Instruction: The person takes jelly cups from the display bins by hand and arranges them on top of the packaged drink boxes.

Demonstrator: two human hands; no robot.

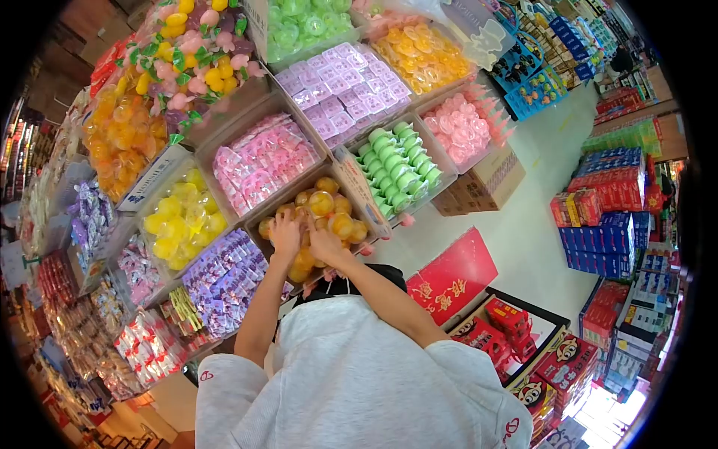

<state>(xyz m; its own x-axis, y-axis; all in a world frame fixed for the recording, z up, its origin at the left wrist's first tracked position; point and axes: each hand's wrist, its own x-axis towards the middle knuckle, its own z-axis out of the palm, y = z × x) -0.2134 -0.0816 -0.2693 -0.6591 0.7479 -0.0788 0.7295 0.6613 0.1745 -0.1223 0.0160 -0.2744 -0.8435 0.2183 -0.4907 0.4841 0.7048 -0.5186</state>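
Note:
Both my hands reach into a bin of round amber jelly cups (pixel 321 203) at the centre of the view. My left hand (pixel 285 235) lies on the cups near the bin's left side, fingers bent down among them. Just right of it, my right hand (pixel 326 245) touches cups in the middle of the bin, its fingertips partly hidden. Whether either hand grips a cup cannot be made out. Purple-wrapped sweets (pixel 228 277) fill the compartment to the left, and pink packets (pixel 262 159) lie in the one behind.
Green cups (pixel 398 166) and pink cups (pixel 458 126) stand in bins to the right, yellow ones (pixel 185 218) to the left. A cardboard box (pixel 482 183) sits beside the display. Red gift boxes (pixel 561 367) stand at the lower right, and stacked goods (pixel 606 224) line the far right.

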